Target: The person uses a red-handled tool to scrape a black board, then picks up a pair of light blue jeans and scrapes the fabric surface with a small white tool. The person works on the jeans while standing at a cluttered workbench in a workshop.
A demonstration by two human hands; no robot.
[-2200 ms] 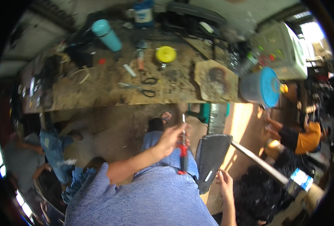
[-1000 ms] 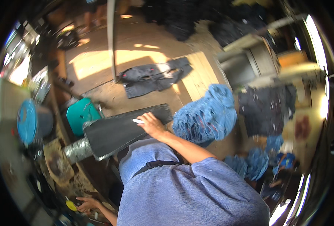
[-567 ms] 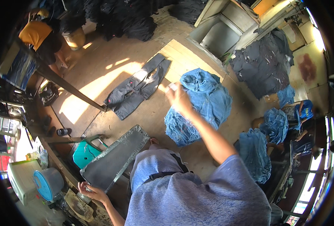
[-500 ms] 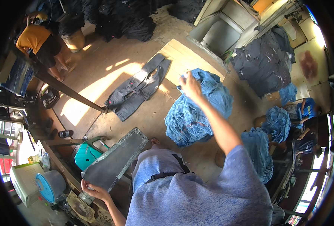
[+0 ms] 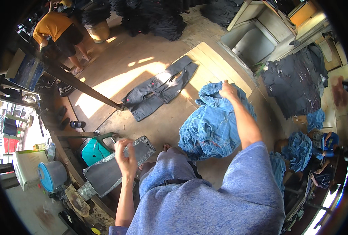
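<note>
My right hand (image 5: 229, 91) grips the top edge of a pair of blue jeans (image 5: 215, 98), its fingers closed on the cloth. These jeans lie uppermost on a bulky heap of blue denim (image 5: 207, 135) on the floor in front of me. Raised over a long grey board with worn, taped edges (image 5: 107, 172), my left hand (image 5: 125, 154) is empty, its fingers loosely bent and apart. Beyond it, dark grey trousers (image 5: 156, 92) lie spread flat on the floor, legs toward the upper right.
A slanting dark post (image 5: 87, 90) stands at the left. Near the board are a teal plastic stool (image 5: 95, 152) and a lidded tub (image 5: 52, 177). Dark cloth (image 5: 297, 80) and more denim (image 5: 297, 150) are heaped at the right. A person in an orange shirt (image 5: 53, 26) bends over at far left.
My left hand has risen from the board's near end and moved right. My right hand has gone from an open reach to gripping the jeans, whose top edge is lifted. The view has shifted.
</note>
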